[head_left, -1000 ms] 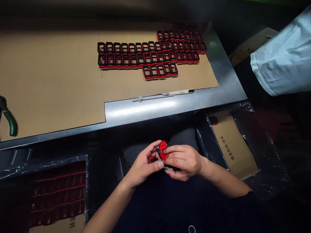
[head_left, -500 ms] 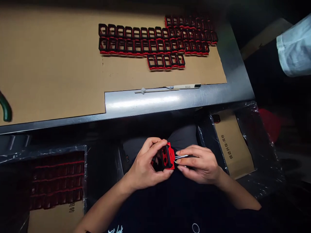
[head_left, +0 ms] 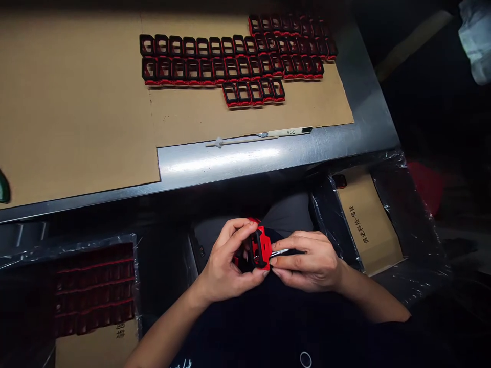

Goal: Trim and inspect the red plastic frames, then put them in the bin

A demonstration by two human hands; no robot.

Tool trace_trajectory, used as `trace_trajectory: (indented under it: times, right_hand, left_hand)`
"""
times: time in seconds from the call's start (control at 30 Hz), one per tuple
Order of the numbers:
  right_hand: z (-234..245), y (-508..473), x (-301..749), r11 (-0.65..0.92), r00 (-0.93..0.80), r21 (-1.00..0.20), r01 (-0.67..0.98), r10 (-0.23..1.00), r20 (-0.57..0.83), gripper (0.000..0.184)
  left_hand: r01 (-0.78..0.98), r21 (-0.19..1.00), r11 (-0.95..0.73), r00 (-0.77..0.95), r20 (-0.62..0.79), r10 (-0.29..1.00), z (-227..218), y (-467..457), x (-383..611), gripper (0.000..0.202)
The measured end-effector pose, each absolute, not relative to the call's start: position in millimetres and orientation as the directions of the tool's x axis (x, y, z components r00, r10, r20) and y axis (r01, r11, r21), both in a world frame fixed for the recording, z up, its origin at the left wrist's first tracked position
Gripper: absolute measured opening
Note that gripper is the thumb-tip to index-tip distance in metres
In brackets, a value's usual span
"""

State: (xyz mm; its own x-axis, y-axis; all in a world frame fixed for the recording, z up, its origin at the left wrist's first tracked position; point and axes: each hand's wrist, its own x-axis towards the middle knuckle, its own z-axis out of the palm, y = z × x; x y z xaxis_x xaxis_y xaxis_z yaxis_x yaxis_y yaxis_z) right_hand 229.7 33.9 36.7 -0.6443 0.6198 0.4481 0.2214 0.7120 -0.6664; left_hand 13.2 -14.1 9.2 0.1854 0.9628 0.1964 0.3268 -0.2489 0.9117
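Note:
Over my lap, my left hand [head_left: 226, 260] is closed around a red and black plastic frame [head_left: 264, 247], gripping it by its ends. The frame's red side is turned towards my right hand [head_left: 310, 259]. Pinched in that hand's fingers is a slim silvery metal tool [head_left: 279, 252]; its tip reaches the frame's red edge. My fingers cover most of the tool, so its exact kind does not show.
Rows of similar frames [head_left: 192, 69] stand on cardboard [head_left: 76, 102] on the metal table. A white-handled craft knife [head_left: 289, 132] and a thin stick [head_left: 238, 140] lie near its edge. Plastic-lined boxes flank me, the left with frames [head_left: 95, 286], the right with cardboard [head_left: 368, 225]. A pale sleeve [head_left: 475, 43] is at upper right.
Both hands have shifted slightly left with the frame, which has tilted a little. The right hand has come closer to its red side. The pale sleeve has moved up and right.

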Motion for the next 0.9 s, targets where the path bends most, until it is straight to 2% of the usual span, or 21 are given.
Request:
trace_trajectory:
  times: [0.2, 0.6, 0.8, 0.9]
  right_hand:
    - [39.7, 34.6, 229.1, 0.719, -0.674, -0.66, 0.219, 0.601, 0.431, 0.006]
    - [54.4, 35.7, 227.4, 0.711, -0.771, -0.659, 0.246, 0.556, 0.312, 0.007]
    - [54.1, 30.8, 224.9, 0.717, -0.759, -0.659, 0.228, 0.555, 0.34, 0.004]
    - [46.2, 30.3, 222.7, 0.652, -0.726, -0.733, 0.194, 0.598, 0.34, 0.003]
  left_hand:
    - [0.331, 0.912, -0.243, 0.202, 0.183, 0.962, 8.1, -13.9, 12.3, 0.071]
    - [0.266, 0.929, -0.256, 0.234, 0.196, 0.952, 4.0, -15.0, 8.5, 0.078]
    - [0.252, 0.944, -0.211, 0.185, 0.167, 0.968, -1.6, -18.3, 9.5, 0.071]
    - [0.15, 0.974, -0.172, 0.096, 0.159, 0.983, -9.4, -20.6, 11.0, 0.066]
